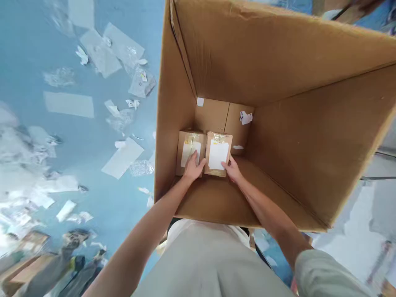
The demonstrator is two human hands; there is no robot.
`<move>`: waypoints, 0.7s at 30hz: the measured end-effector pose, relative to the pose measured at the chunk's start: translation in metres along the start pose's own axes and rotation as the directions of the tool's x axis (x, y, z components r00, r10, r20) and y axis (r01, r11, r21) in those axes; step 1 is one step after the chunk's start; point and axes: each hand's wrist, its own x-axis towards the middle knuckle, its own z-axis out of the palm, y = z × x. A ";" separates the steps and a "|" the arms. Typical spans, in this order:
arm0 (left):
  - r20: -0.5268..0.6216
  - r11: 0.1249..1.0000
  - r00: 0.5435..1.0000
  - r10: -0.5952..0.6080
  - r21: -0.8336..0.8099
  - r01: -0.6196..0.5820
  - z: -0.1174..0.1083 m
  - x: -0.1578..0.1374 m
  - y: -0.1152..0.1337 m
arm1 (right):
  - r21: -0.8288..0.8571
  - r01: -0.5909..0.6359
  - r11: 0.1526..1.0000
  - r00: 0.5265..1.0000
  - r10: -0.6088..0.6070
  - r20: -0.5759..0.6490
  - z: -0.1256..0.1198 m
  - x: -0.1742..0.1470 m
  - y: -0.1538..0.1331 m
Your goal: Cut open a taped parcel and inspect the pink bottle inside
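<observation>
Inside a large, deep cardboard box [229,53], two small taped cartons sit side by side on the bottom. The left carton [180,152] has a white label and clear tape over it. Beside it, the right carton [218,173] bears a larger white label [217,153]. My left hand [192,168] lies over the left carton's label, fingers stretched out and thumb spread toward the right carton's near edge. My right hand [232,169] grips the right carton at its right side, thumb on the front and fingers partly hidden behind it.
Paper scraps [122,159] and plastic bags [140,82] litter the blue floor [102,12] on the left. A blurred heap of white waste [31,165] lies farther left. The big box's walls rise around both forearms. Part of another person's hand [366,5] shows at top right.
</observation>
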 end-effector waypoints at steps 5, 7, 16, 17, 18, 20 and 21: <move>0.125 0.997 0.991 0.044 -0.062 -0.037 0.005 -0.013 0.010 | -0.051 -0.012 0.999 1.000 0.013 0.016 -0.007 -0.025 -0.020; 0.164 0.986 0.983 0.083 -0.156 -0.057 -0.001 -0.029 0.020 | -0.037 -0.018 0.999 1.000 0.019 0.018 -0.009 -0.038 -0.034; -0.059 0.905 0.944 0.326 -0.271 -0.329 0.002 -0.123 0.107 | 0.137 0.121 0.983 0.984 -0.137 0.116 -0.066 -0.126 -0.131; -0.098 0.893 0.934 0.345 -0.272 -0.358 0.008 -0.131 0.117 | 0.155 0.140 0.978 0.978 -0.160 0.130 -0.075 -0.136 -0.141; -0.134 0.885 0.925 0.355 -0.269 -0.379 0.014 -0.139 0.127 | 0.167 0.160 0.973 0.973 -0.184 0.140 -0.084 -0.144 -0.149; -0.187 0.890 0.926 0.329 -0.268 -0.370 0.025 -0.153 0.147 | 0.186 0.209 0.960 0.961 -0.237 0.142 -0.099 -0.161 -0.161; -0.199 0.898 0.934 0.296 -0.274 -0.343 0.029 -0.159 0.156 | 0.194 0.235 0.953 0.955 -0.264 0.139 -0.104 -0.168 -0.165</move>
